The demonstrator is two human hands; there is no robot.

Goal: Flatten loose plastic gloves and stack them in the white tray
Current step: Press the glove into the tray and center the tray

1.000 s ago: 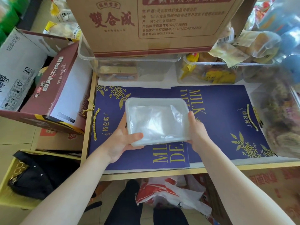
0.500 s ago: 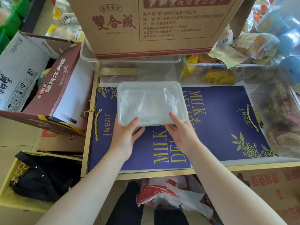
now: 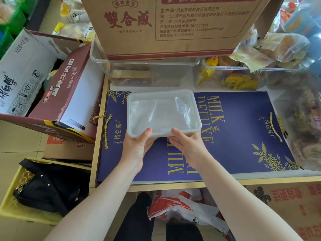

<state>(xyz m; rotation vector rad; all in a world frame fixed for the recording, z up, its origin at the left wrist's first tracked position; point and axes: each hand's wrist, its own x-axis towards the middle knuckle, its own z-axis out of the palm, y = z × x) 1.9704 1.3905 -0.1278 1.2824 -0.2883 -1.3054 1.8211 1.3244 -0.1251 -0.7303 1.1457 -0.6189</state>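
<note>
— Plastic gloves [image 3: 161, 115], clear and crinkled, lie inside the white tray [image 3: 197, 119], which both hands hold by its near edge. How is it gripped?

— The left hand [image 3: 137, 146] clasps the near left corner, thumb over the rim and fingers tucked beneath. The right hand [image 3: 186, 145] takes the near edge just beside it, thumb on the rim, fingers hidden under the base.

— Where does the tray sit?

— Over the navy gift bags [image 3: 243, 133] printed "MILK DELUXE" in gold, which lie flat across the wooden shelf [image 3: 173, 186]. Whether the tray rests on the bags or hangs slightly above them cannot be told.

— And around the tray?

— Behind it stand two clear storage bins [image 3: 144, 73], one with a brown cardboard box [image 3: 173, 25] on top, the other filled with yellow snack packets [image 3: 231, 80]. Left of the tray, off the shelf, lean a maroon noodle carton [image 3: 66, 96] and a white carton [image 3: 22, 70]. Nearer the person on that side, a yellow crate [image 3: 10, 199] holds a black bag [image 3: 50, 186]. Right of the tray, a clear bag of dried goods [image 3: 305, 122] touches the shelf's far end. Below the tray, under the shelf, a red-and-white plastic bag [image 3: 180, 209] lies on the floor.
</note>
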